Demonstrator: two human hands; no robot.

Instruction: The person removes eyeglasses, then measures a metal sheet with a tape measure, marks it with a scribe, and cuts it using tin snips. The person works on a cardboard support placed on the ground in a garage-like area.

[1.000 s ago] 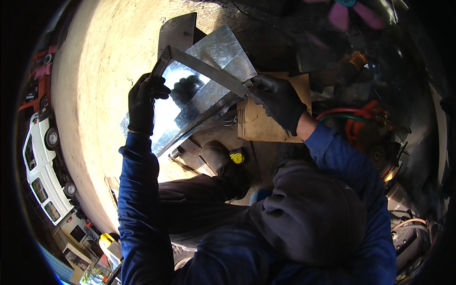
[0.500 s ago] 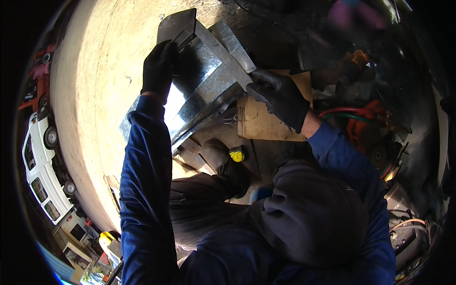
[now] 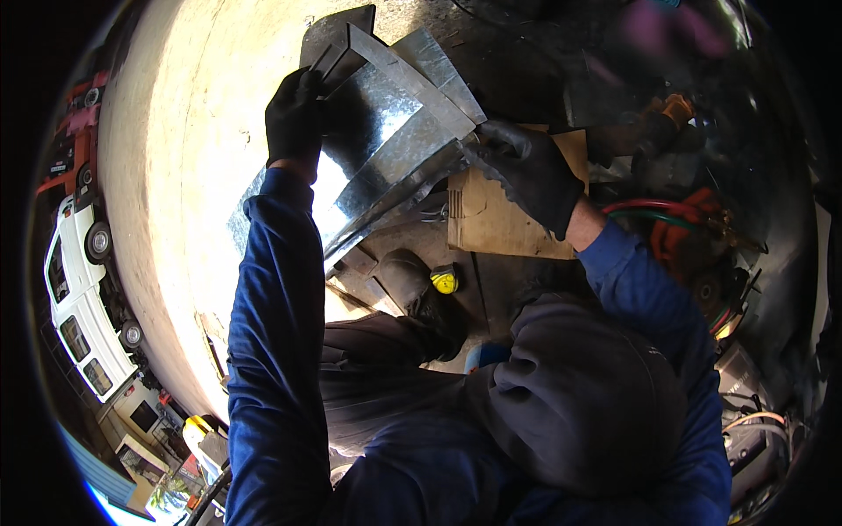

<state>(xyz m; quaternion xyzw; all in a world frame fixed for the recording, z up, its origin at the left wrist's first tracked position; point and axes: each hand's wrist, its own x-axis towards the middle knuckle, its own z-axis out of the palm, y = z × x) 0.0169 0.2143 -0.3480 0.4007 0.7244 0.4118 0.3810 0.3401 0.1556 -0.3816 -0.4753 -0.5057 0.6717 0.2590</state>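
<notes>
Sunlit floor [image 3: 202, 175] spreads left of the left grip [image 3: 296, 118], which grasps one end of an angled metal strip [image 3: 412, 86]; the right grip [image 3: 528, 171] pinches its other end. Shiny sheet metal [image 3: 386, 153] lies beneath the strip, between both grips. Brown cardboard [image 3: 491, 226] sits under the right grip, partly hidden by it; a small yellow object [image 3: 445, 279] lies nearer the body, red and green hoses [image 3: 645, 204] to that grip's right.

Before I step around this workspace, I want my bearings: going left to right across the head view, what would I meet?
White van → gloved left hand → yellow tape measure → gloved right hand → red hose.
</notes>
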